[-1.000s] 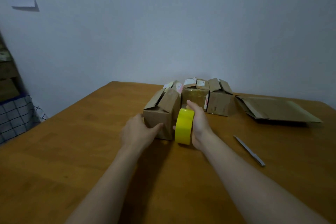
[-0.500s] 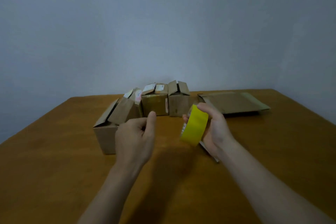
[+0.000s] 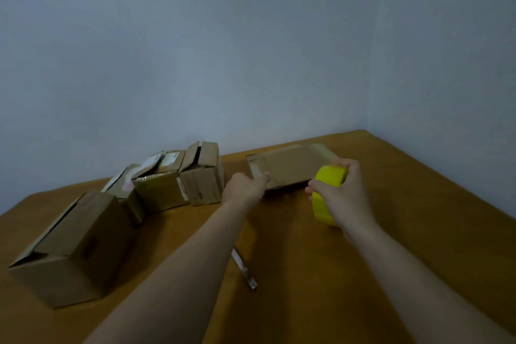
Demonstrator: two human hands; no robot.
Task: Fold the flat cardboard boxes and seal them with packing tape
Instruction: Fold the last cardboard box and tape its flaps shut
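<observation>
A person's two bare forearms reach forward over a brown wooden table that fills the lower half of the view. The table sits in a corner of the room: a plain pale blue-grey wall runs behind it from 9 to 1 o'clock, and a second wall meets it at about 2 o'clock.

The right hand, at 3 o'clock of centre, is wrapped around a yellow roll of packing tape, fingers curled over its top edge and thumb on the near side; the roll stands on edge. The left hand, near centre, reaches to the near left edge of a stack of flat cardboard boxes lying at 1 o'clock near the table's far corner. Its fingers are bent at that edge; whether they actually grip it is too blurred to tell.

A line of folded boxes curves from 12 round to 8 o'clock: one upright box, a taped box beside it, a partly hidden box, and the nearest box with its top flaps nearly shut. A slim metal utility knife lies on the table between the forearms, at 6 o'clock.
</observation>
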